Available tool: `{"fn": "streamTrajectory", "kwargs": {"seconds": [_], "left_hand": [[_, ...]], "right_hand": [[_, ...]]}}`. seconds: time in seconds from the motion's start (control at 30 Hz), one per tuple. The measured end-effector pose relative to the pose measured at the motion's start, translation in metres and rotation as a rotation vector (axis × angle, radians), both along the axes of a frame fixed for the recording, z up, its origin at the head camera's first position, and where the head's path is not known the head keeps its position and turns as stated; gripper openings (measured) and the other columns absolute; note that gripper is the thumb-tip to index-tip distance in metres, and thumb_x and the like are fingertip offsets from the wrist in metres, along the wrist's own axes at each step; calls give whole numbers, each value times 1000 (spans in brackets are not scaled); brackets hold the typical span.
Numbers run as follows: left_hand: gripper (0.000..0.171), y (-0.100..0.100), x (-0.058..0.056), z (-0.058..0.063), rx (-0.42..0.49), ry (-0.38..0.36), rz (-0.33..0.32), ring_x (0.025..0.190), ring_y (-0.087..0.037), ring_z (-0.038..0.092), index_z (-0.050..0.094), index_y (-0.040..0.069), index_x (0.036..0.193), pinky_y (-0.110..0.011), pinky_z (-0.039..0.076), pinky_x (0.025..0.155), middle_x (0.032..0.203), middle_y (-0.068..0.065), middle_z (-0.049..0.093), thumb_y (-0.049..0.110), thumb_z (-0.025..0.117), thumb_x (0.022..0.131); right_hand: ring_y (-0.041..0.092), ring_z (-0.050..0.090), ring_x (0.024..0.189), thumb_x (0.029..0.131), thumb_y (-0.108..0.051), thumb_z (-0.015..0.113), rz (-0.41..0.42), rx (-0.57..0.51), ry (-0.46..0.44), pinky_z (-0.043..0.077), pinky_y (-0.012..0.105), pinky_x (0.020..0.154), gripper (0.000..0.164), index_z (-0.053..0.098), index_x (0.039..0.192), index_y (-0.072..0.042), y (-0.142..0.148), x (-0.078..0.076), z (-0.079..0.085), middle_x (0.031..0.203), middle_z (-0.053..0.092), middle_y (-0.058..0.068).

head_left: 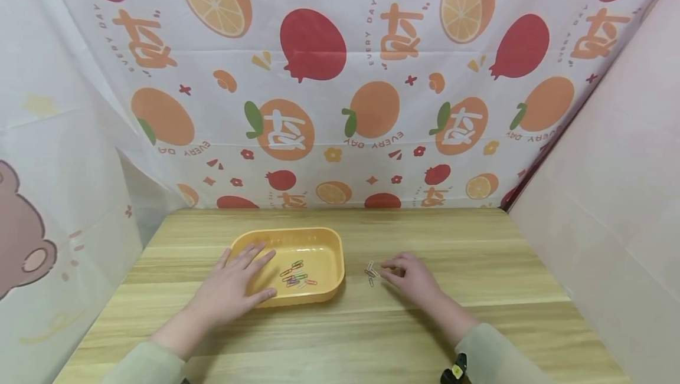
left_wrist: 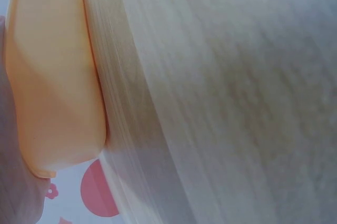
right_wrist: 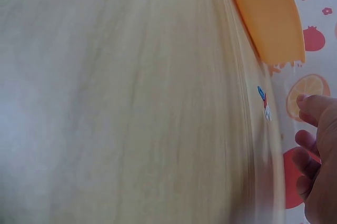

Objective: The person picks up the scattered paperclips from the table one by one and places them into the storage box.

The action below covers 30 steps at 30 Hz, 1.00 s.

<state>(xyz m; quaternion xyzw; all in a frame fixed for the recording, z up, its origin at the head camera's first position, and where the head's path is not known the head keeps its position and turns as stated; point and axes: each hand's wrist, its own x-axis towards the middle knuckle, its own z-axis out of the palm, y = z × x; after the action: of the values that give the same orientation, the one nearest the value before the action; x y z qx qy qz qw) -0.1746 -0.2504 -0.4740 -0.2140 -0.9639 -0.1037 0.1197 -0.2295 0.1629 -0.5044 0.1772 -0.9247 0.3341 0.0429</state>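
Note:
A yellow plastic tray [head_left: 324, 298] sits on the table with several coloured paper clips [head_left: 296, 276] lying in it. My left hand [head_left: 227, 285] rests over its left side, fingers spread across the rim and thumb along the near edge. Right of the tray lies a small group of paper clips [head_left: 370, 273] on the wood. My right hand [head_left: 411, 278] is just right of this group, with its thumb and forefinger close to the clips and nothing visibly held. In the right wrist view, loose clips [right_wrist: 265, 103] lie between the tray and the hand, whose other fingers hang loosely curled.
The wooden table [head_left: 340, 343] runs up to a fruit-printed cloth [head_left: 350, 154] at the back. Pale cloth walls stand at the left [head_left: 58, 195] and right [head_left: 611, 195]. A black strap piece [head_left: 454, 369] hangs at the right sleeve.

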Motion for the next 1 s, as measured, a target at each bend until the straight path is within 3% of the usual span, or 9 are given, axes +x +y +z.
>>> {"fn": "streamTrajectory", "kwargs": {"seconds": [0.3,0.6,1.0], "left_hand": [[79,-2,0,-3,-7,-15,6,147,-36,26,40,21,153,-56,-2,120,160,-11,31,62,61,89],[79,-1,-1,-1,-8,-12,6,147,-36,25,39,21,154,-55,-4,120,160,-11,30,63,60,90],[78,-1,0,0,-5,-21,7,147,-36,26,40,21,153,-54,-5,120,160,-11,30,63,60,90]], "right_hand": [[5,52,72,88,-29,76,5,43,14,48,22,62,20,77,104,-18,-6,-2,3,92,62,-12],[8,58,83,86,-29,78,-15,94,-17,52,32,76,16,78,99,-19,-16,-7,2,90,64,-11],[7,56,78,86,-32,78,-33,169,-42,51,31,72,11,78,91,-22,-20,-13,-3,83,60,-11]]}}
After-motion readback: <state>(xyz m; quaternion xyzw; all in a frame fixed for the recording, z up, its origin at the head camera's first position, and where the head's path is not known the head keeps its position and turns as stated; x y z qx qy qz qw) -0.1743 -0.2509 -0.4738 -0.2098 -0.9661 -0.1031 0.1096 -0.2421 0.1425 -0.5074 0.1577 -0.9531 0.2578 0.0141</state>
